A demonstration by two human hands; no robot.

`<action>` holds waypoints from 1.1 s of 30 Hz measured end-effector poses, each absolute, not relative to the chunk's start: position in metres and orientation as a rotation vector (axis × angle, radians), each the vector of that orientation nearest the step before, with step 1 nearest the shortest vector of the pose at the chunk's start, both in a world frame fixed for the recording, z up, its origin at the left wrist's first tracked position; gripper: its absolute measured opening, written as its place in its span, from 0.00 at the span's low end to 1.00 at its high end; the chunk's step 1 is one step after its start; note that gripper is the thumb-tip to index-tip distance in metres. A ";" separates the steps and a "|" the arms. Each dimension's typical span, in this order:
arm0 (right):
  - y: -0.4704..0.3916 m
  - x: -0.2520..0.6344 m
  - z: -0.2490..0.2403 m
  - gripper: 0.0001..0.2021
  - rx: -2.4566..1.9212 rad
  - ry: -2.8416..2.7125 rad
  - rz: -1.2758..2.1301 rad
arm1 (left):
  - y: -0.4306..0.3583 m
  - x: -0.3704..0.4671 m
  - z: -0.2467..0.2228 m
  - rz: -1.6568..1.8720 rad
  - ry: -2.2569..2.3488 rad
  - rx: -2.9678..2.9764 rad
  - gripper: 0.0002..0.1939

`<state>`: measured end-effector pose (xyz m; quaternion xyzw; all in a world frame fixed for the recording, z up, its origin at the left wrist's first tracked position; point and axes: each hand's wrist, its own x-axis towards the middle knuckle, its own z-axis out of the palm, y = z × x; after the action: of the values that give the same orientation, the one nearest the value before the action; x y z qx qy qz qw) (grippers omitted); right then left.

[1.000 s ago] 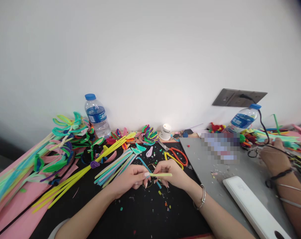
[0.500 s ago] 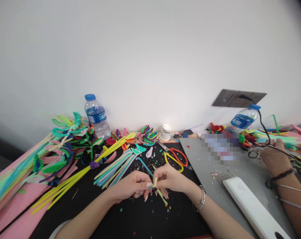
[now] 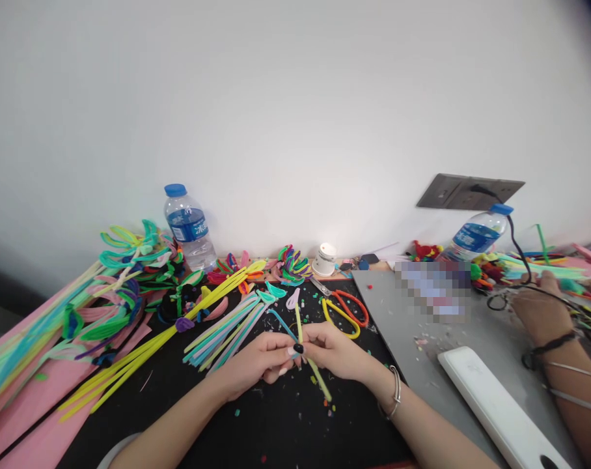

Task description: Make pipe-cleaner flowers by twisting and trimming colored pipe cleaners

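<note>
Head view, the only one: pale bare wall (image 3: 295, 117) behind, dark socket panel (image 3: 468, 191) at right, black mat (image 3: 276, 430) in front, littered with coloured snippets, grey board (image 3: 398, 326) alongside. Left hand (image 3: 263, 361) curled over the mat, thumb and forefinger pinched, apparently on a small glossy dark piece (image 3: 298, 348); partly hidden, so exact hold hard to tell. Right hand (image 3: 332, 352) opposite, fingertips nearly meeting the left's, thumb and forefinger clamped on a pale yellow strip (image 3: 321, 382). Strip just above the mat, one end up past the fingers, the other slanting down toward the near edge. Blue stem (image 3: 282, 324) just behind; any join to the strip not visible. By judgement, piece in hand at an early stage: both strip ends loose, no fastening in sight. Complete-looking by contrast: yellow bundle (image 3: 202, 303) with purple tie (image 3: 184, 324), pastel bundle (image 3: 230, 332) with turquoise top, both lying left of the hands. Scissors (image 3: 327, 293) beyond the right hand, blades toward the wall, out of grasp. White cup (image 3: 325, 260) near the wall. Far right, a co-worker's hand (image 3: 544, 309) among more stems; finger state there unclear.
</note>
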<state>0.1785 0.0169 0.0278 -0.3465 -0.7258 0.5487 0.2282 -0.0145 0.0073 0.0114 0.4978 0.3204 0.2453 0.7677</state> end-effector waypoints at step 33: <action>0.023 0.184 0.030 0.15 -0.878 -2.090 0.847 | 0.010 -0.017 0.012 0.693 0.806 1.098 0.15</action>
<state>0.1840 0.0228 0.0303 -0.3393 -0.8080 0.3275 0.3531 -0.0169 0.0104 0.0121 0.4970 0.3649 0.3137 0.7221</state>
